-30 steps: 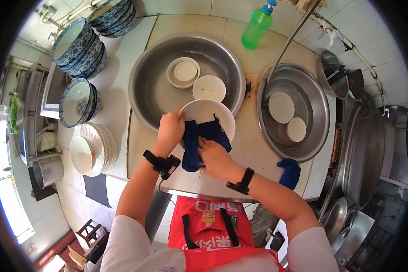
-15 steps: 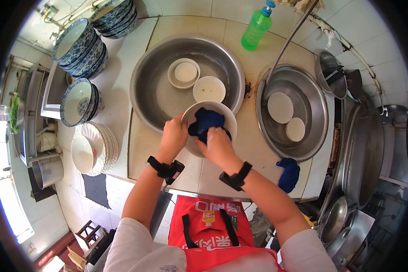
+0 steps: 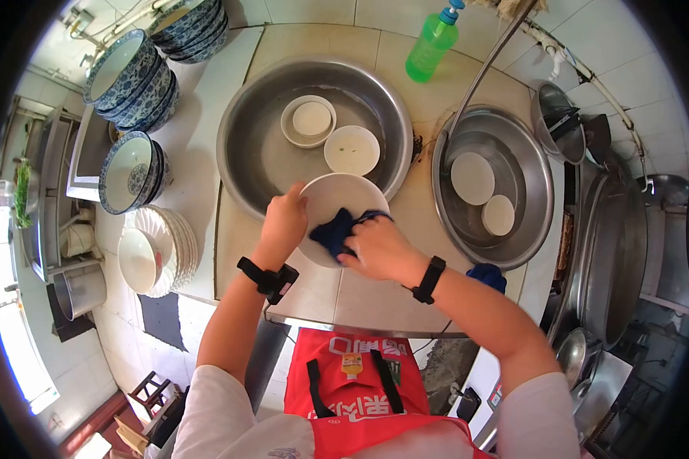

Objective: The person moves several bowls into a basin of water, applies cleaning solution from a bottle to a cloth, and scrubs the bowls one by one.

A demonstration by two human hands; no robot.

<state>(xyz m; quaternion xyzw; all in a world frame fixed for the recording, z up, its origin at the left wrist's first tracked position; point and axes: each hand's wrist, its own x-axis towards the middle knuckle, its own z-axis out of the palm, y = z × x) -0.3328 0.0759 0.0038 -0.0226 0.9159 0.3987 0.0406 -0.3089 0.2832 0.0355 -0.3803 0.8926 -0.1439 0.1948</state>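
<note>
White bowl (image 3: 337, 193) is held btwn both grips, mouth up, above the bench (image 3: 314, 302) and just at the near side of the large metal basin (image 3: 279, 174); whether its base is rested on anything can't be told. Left grip (image 3: 285, 227) is closed on the bowl's left rim, prob. so the wall is steadied and the inside left clear for the opposite side. Right grip (image 3: 379, 246) is closed on a bunched blue cloth (image 3: 331, 233), which is held against the bowl's inside; bunched, prob., b/c a curved wall is followed more easily that way.

Beyond the grips, in the large basin, a small bowl (image 3: 311, 119) is nested in a wider bowl (image 3: 291, 130), w/ a specked bowl (image 3: 352, 157) set just beside them, nearer the grips. Off to the right of the right grip, two white dishes (image 3: 472, 178) are placed in the second basin (image 3: 505, 246); a spare cloth (image 3: 486, 277) is left near the bench edge, partly hidden by the right forearm. Well left of the left grip, patterned bowls (image 3: 126, 164) and white plates (image 3: 182, 252) are stacked, prob. to save room.
</note>
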